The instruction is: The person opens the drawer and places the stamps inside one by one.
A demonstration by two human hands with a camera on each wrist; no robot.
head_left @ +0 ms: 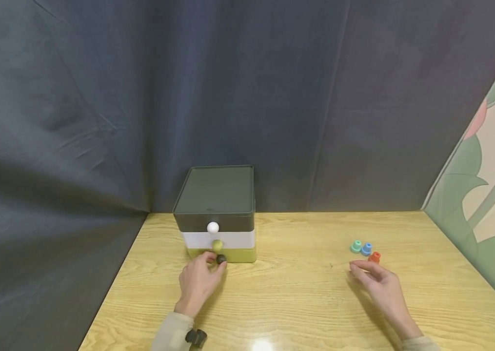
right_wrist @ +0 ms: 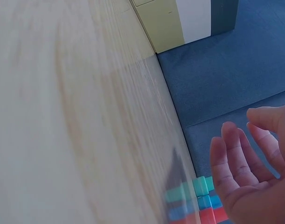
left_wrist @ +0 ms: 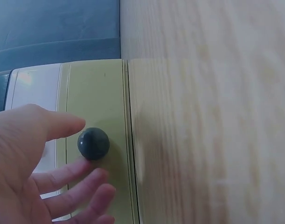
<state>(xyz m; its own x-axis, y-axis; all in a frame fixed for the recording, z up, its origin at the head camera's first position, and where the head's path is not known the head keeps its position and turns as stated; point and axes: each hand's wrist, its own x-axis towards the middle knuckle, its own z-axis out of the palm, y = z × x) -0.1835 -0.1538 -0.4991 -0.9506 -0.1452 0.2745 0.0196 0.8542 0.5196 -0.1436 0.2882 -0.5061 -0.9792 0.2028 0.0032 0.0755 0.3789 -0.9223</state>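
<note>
A small three-drawer box (head_left: 218, 190) stands on the table, with a dark top drawer, a white middle one and an olive-green bottom drawer (left_wrist: 98, 93). My left hand (head_left: 199, 280) is at the bottom drawer's black round knob (left_wrist: 93, 143), thumb on one side and index finger on the other. In the left wrist view the thumb tip looks slightly apart from the knob; the other fingers are loosely bent. All drawers look closed. My right hand (head_left: 381, 287) hovers just in front of a red stepped plastic piece (head_left: 375, 257), its fingers relaxed and holding nothing.
A green piece (head_left: 356, 246) and a blue piece (head_left: 366, 249) of similar shape sit beside the red one. The upper drawers carry a white knob (head_left: 213, 227) and a green knob (head_left: 217, 245). Dark curtains (head_left: 291, 107) border the wooden table (head_left: 287, 292) behind and left.
</note>
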